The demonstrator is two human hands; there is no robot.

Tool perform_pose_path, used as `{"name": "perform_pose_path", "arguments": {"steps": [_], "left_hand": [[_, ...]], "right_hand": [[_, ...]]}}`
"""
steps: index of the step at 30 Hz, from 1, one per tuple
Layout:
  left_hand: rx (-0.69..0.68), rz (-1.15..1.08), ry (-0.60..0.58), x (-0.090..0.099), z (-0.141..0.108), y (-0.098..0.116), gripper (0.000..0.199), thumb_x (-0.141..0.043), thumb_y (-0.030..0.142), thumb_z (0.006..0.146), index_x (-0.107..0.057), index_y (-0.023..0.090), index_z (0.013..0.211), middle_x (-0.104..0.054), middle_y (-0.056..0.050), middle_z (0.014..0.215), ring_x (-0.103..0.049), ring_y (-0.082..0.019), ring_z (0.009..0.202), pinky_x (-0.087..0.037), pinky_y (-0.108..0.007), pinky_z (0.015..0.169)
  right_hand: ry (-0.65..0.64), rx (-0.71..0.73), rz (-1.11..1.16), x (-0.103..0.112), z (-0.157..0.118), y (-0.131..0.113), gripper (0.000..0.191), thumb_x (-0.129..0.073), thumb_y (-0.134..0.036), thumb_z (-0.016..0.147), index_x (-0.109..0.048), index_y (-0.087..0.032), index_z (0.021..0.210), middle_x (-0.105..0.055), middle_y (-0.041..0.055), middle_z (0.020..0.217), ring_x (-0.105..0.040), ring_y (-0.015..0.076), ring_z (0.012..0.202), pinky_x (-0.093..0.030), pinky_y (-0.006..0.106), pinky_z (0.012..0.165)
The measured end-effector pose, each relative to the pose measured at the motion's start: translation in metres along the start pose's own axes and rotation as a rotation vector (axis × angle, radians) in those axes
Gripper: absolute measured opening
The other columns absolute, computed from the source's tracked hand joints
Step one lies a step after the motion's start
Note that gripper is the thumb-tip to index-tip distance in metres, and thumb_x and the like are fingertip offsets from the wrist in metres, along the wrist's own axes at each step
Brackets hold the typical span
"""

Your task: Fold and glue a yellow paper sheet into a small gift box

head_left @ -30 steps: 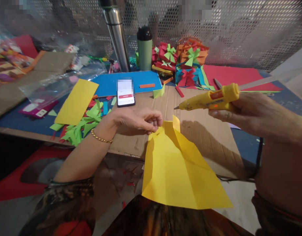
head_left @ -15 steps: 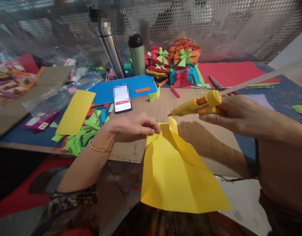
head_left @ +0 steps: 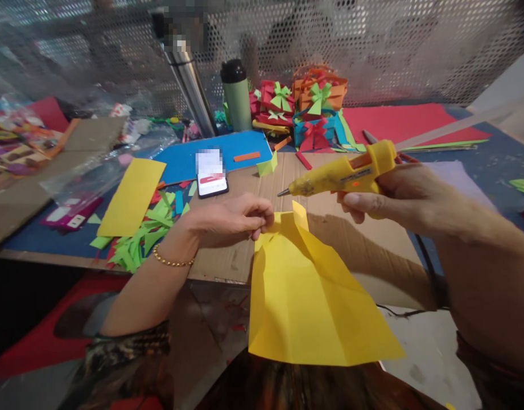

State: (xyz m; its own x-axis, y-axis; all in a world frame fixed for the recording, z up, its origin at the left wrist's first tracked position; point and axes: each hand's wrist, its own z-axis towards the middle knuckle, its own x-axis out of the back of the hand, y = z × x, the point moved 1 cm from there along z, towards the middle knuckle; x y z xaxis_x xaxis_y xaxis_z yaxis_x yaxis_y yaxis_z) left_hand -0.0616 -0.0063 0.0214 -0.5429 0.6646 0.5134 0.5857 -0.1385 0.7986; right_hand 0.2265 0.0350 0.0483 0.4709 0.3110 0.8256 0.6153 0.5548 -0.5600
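Observation:
A creased sheet of yellow paper [head_left: 308, 296] hangs over the table's front edge, its folded top resting on the cardboard [head_left: 355, 250]. My left hand [head_left: 240, 219] is closed on the upper left corner of this paper, fingertips pinched together. Above the paper's top, my right hand [head_left: 402, 196] grips a yellow glue gun [head_left: 342, 173] by its handle. The gun's metal nozzle points left, a little above the folded flap and apart from it. A clear glue stick sticks out of the gun's back.
A phone [head_left: 212, 181] lies on blue board [head_left: 172, 156]. Green paper scraps [head_left: 137, 245] and a yellow sheet [head_left: 131, 196] are at left. Behind stand a green bottle [head_left: 237, 99], a steel flask [head_left: 193, 91] and paper bags with bows [head_left: 317, 102]. Red sheets [head_left: 398, 122] lie at right.
The glue gun has turned slightly, its nozzle shifting left and up, with my right hand still round it. My left hand has moved slightly left at the paper's corner.

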Motion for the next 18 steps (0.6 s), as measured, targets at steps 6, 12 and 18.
{"name": "perform_pose_path", "arguments": {"steps": [6,12,18], "left_hand": [[0.038,0.098,-0.015,0.0008,0.0004,0.0007,0.034,-0.052,0.021,0.088,-0.069,0.012,0.116,-0.069,-0.004,0.087,-0.064,-0.013,0.074,-0.048,-0.023,0.067],[0.040,0.039,0.065,-0.0027,0.0019,-0.0023,0.030,-0.052,0.022,0.089,-0.071,0.012,0.109,-0.066,-0.001,0.074,-0.064,-0.012,0.067,-0.047,-0.022,0.061],[0.056,-0.001,0.137,-0.0054,0.0051,-0.0036,0.027,-0.053,0.018,0.086,-0.074,0.012,0.102,-0.064,0.001,0.068,-0.061,-0.010,0.057,-0.045,-0.021,0.056]], "right_hand": [[0.017,-0.001,0.129,-0.0048,0.0023,0.0015,0.078,-0.046,-0.096,0.076,-0.066,-0.022,0.065,-0.069,0.0082,0.070,-0.062,0.0204,0.065,-0.046,0.036,0.060],[0.052,-0.027,0.140,-0.0043,0.0025,0.0059,0.076,-0.050,-0.094,0.076,-0.067,-0.021,0.066,-0.072,0.0084,0.073,-0.065,0.0202,0.068,-0.047,0.034,0.060],[0.041,-0.012,0.170,-0.0076,0.0035,0.0046,0.077,-0.051,-0.094,0.074,-0.069,-0.020,0.070,-0.072,0.0085,0.070,-0.064,0.0187,0.063,-0.047,0.031,0.054]]}}
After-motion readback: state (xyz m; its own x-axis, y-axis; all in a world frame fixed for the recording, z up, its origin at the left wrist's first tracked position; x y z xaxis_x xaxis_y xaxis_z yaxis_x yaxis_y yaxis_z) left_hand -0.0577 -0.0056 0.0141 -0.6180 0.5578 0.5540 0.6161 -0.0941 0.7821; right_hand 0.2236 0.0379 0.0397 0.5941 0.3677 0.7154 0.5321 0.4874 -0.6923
